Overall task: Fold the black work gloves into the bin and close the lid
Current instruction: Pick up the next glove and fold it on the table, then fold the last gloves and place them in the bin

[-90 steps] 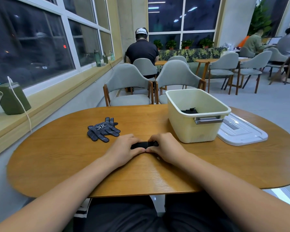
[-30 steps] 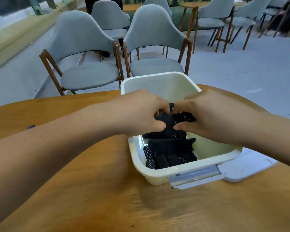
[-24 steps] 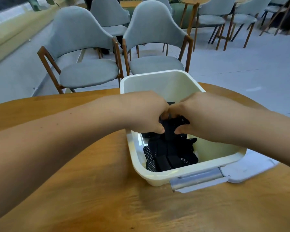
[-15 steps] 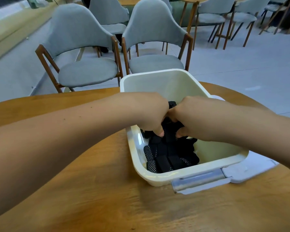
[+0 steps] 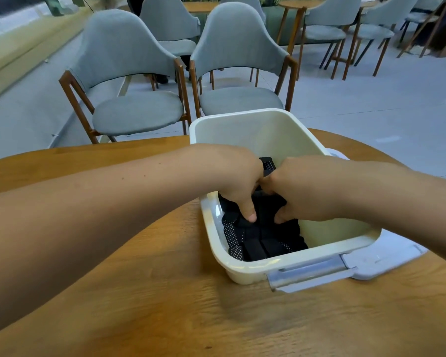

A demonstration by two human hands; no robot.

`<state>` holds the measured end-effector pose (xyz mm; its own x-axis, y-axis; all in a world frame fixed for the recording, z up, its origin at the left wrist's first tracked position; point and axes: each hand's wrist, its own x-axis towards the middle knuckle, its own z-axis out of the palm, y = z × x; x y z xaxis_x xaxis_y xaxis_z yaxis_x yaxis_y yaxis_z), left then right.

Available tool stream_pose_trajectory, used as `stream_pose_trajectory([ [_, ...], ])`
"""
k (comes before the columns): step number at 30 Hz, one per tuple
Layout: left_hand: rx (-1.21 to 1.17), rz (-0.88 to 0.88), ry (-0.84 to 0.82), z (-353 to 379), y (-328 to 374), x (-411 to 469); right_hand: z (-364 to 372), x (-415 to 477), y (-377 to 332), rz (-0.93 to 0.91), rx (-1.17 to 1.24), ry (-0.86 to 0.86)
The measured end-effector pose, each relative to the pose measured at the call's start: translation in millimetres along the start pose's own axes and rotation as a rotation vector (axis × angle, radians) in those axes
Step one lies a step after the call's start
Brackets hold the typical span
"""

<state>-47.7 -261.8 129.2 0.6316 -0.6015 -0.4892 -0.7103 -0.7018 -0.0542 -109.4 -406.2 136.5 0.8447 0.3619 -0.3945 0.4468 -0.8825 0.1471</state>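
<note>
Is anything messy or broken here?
Nothing looks broken or spilled. The left hand and right hand grip a folded glove over the black gloves in the bin. The lid lies flat on the table beside it.

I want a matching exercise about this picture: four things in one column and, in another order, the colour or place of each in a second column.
Things:
1. bin
2. gloves
3. lid
4. table

Colour or place:
a. brown wood
b. pale grey, lying flat beside the bin
c. black with white dots
d. cream, open on top

Pairs: 1-d, 2-c, 3-b, 4-a.
</note>
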Motion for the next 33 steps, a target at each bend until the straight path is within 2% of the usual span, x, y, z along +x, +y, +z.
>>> stream_pose_trajectory([
  [3, -0.04, 0.013, 0.032, -4, -3, -12, -13, -13, 0, 0.019, -0.02, 0.012],
  [8, -0.092, 0.04, 0.205, -18, -11, -39, -36, -34, -1, 0.002, 0.048, 0.272],
  [13, -0.188, -0.05, 0.384, -27, -21, -78, -54, -46, -14, 0.038, 0.103, 0.45],
  [20, -0.231, -0.137, 0.465, -18, -37, -144, -69, -64, -54, -0.036, 0.16, 0.64],
  [25, -0.229, -0.2, 0.479, 15, -50, -192, -70, -72, -94, -0.109, 0.16, 0.709],
  [33, -0.279, -0.316, 0.478, 84, -61, -249, -44, -77, -161, -0.123, 0.248, 0.696],
])
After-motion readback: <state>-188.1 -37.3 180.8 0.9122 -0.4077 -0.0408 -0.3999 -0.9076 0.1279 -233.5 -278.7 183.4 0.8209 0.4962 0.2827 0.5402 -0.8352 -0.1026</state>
